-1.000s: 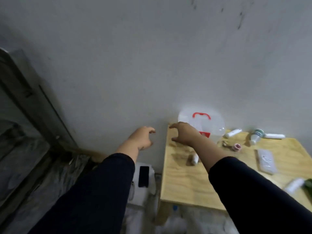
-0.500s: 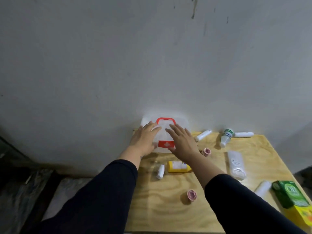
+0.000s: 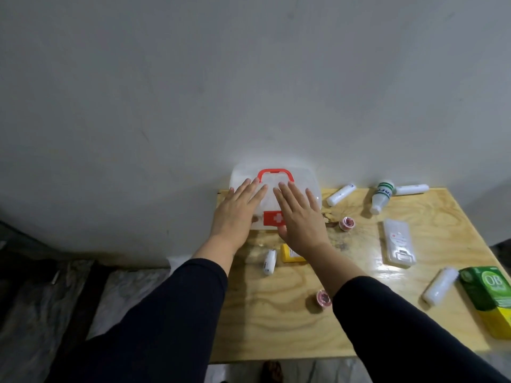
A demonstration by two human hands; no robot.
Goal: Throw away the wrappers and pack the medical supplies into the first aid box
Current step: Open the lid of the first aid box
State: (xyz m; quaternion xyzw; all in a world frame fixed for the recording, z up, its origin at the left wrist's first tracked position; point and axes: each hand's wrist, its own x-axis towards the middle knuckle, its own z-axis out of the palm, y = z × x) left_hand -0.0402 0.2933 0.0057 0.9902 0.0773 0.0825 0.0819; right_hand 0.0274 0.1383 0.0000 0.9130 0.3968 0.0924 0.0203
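The first aid box, translucent white with a red handle and a red cross latch, stands shut at the back of the wooden table, against the wall. My left hand and my right hand lie flat against its front, fingers spread, holding nothing. Scattered supplies: a small white tube, a yellow box partly under my right wrist, two pink tape rolls, white rolls, a white bottle, a clear flat case.
A green and yellow carton lies at the table's right edge. The grey wall rises right behind the box. Left of the table the floor drops away, with dark plastic sheeting. A foot shows under the table's front edge.
The view has swung right from the floor to the table. Both hands moved from the table's left corner onto the front of the first aid box and flattened out.
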